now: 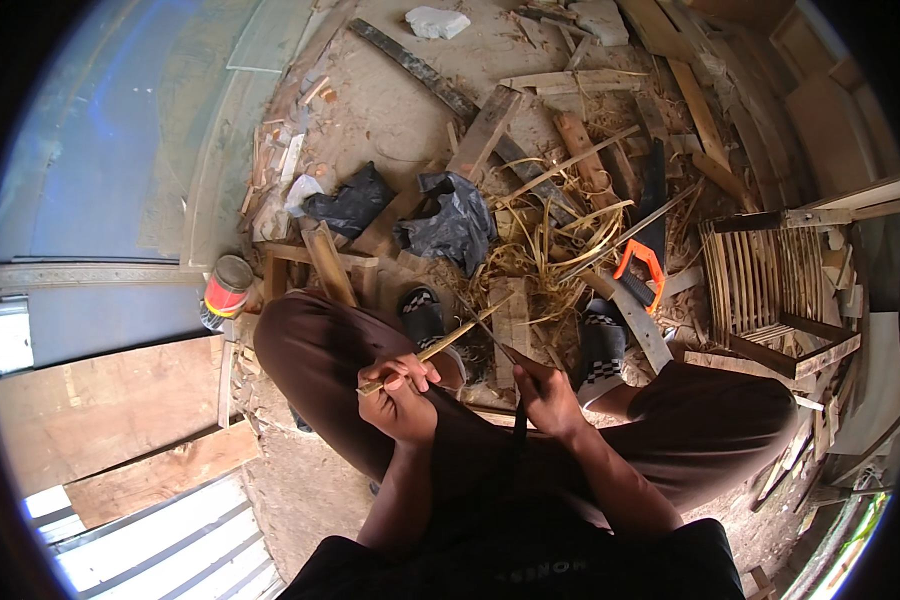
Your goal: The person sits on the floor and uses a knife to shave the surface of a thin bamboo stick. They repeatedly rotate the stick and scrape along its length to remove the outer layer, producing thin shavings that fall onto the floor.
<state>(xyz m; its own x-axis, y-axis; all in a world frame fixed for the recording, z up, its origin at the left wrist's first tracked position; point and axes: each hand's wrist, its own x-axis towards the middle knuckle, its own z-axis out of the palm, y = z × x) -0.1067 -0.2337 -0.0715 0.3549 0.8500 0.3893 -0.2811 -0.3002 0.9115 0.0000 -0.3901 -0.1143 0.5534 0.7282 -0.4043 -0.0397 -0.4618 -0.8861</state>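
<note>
My left hand [400,395] is closed around a thin, pale bamboo strip [460,328], which slants up and to the right over my lap. Opposite it, my right hand [550,400] grips a knife [492,333]. Its narrow dark blade points up and left, close to the strip's far part; whether the two touch I cannot tell. Most of the knife's handle is hidden in my fingers. Beyond my hands, between my slippered feet, lies a wooden board [511,345]. Curly bamboo shavings [550,240] are heaped just past it.
An orange-handled handsaw [642,270] lies by my right foot. Black plastic bags [445,222] rest ahead, among scattered planks [485,130]. A slatted wooden frame [750,275] stands at right, a red-labelled can [228,287] at left near the blue wall [110,150].
</note>
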